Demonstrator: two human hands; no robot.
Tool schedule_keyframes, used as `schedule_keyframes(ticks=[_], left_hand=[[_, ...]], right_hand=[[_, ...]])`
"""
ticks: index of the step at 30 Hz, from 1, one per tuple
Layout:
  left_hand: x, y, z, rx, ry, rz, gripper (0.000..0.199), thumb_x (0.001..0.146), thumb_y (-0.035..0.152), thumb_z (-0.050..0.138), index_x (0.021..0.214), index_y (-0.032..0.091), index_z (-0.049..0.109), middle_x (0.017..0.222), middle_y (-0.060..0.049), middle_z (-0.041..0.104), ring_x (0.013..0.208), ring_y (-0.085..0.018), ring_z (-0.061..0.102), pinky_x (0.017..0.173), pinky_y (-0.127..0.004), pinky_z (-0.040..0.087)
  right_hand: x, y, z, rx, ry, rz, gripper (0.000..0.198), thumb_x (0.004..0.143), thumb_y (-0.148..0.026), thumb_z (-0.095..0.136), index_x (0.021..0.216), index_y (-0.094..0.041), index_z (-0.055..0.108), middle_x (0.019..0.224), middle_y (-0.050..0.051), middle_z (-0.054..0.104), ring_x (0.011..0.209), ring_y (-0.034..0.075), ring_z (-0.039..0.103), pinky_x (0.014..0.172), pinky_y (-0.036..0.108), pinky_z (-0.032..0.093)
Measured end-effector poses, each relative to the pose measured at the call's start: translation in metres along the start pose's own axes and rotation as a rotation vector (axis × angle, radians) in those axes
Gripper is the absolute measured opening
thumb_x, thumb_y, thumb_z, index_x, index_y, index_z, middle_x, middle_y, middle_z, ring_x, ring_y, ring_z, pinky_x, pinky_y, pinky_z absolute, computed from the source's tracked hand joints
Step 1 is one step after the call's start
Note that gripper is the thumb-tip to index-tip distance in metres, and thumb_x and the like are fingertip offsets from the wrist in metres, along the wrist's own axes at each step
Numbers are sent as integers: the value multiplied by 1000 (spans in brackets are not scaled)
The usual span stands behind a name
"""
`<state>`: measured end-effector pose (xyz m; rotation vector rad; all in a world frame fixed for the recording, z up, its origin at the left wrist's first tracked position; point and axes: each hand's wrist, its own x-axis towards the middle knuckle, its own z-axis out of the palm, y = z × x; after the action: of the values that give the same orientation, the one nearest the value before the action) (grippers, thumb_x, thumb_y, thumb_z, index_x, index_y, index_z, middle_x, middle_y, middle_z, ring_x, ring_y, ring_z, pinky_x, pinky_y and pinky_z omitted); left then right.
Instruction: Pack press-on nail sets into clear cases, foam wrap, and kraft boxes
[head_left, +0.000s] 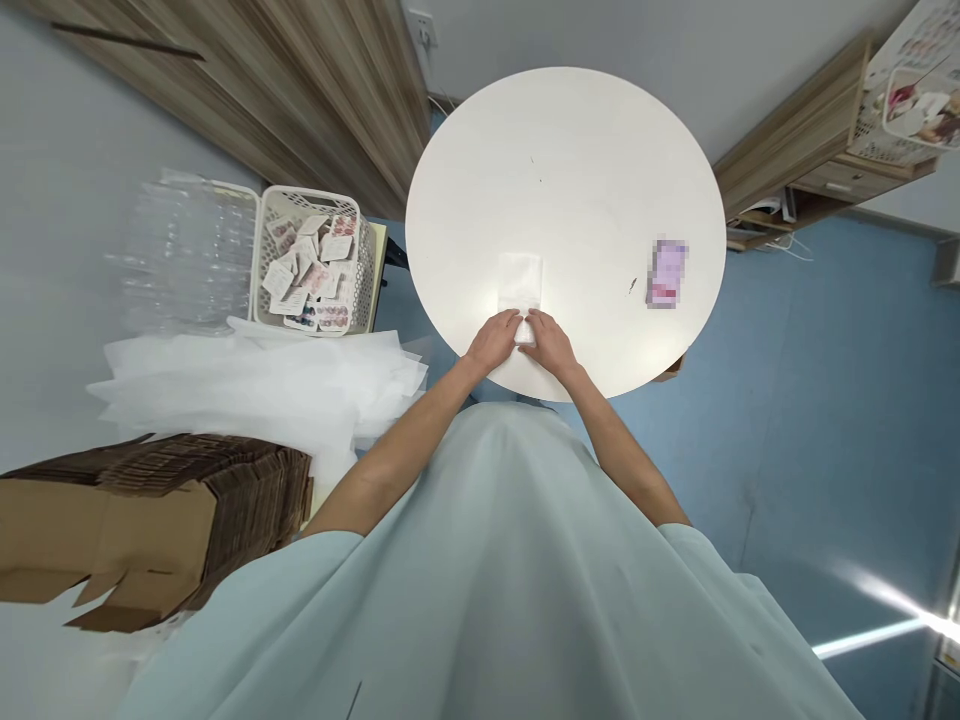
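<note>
Clock refs taken from the centre of the one round white table, 12 being away from the wearer. One folded white sheet, thin and semi-translucent, is laid at 7 o'clock near the edge, a narrower part of it pointed at 6. Two hands are set on that near end: left hand on its 9 o'clock side, right hand on its 3 o'clock side. Fingers of both are bent inward and placed close together, a small gap being left between the hands; whether the sheet is pinched or only pressed cannot be told. One purple-and-red item is seen between 3 and 4 o'clock, pixelated, so it can't be identified. Off the table, three white baskets are counted: one mesh basket at 9, filled with many small packets, overlapped, no exact count; a second basket just beyond it, partly covered by clear plastic packaging; a third basket between 2 and 3, by one wood-grain cabinet. At 8 o'clock, one pile of loose white sheets is stacked, flattened brown cartons just beside it; neither can be counted. One wall socket is mounted at 11.
</note>
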<state>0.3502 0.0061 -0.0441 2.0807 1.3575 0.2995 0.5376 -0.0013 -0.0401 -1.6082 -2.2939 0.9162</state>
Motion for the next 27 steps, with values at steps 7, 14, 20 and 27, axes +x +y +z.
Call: schedule_keyframes(ticks=[7,14,20,27], left_hand=[[-42,-2,4,-140,7,-43,60,93,21,59,153,16,55,165,-15,53,153,-30,52,129,-49,44],[-82,2,9,-248,8,-178,65,90,37,76,151,22,58,157,-12,62,147,-33,58,126,-50,45],[-58,0,-2,-349,101,-402,24,102,40,63,116,22,71,122,-9,79,116,-29,72,101,-41,57],[-22,-3,-3,-275,107,-588,17,99,35,66,87,22,64,94,-9,74,94,-28,68,87,-39,54]], right_hand=[[-45,4,15,30,-6,-29,49,106,-32,61,152,-16,54,172,19,43,158,33,45,124,55,47],[-75,-5,16,110,-2,-4,52,110,-51,55,152,-20,58,167,14,53,151,31,55,122,49,48],[-40,-11,6,170,45,243,45,114,-55,45,135,-23,68,130,10,76,111,25,73,95,37,58],[0,-4,9,141,97,378,31,112,-46,51,107,-21,69,113,9,70,88,21,67,79,33,52]])
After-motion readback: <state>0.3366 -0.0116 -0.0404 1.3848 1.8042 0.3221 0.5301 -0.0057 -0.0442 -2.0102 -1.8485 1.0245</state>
